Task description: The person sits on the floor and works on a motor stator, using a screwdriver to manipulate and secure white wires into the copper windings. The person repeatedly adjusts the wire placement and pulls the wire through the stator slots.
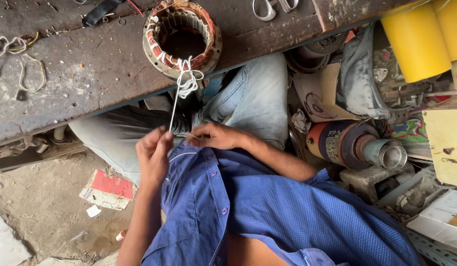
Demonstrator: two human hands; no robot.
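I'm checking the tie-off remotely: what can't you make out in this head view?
- Fingertips of left hand and right hand: curled under, so each grip on the white string is hidden.
- Knot at the stator: too small.
- Scissors: cut by the top edge.

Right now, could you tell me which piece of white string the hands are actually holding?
The taut white string running from the motor stator to the left hand and right hand; the loose string lies slack on the workbench.

Blue finely checked shirt [268,207] with purple buttons [224,211] and short sleeves; light grey-blue trousers [258,98] toward twelve o'clock.
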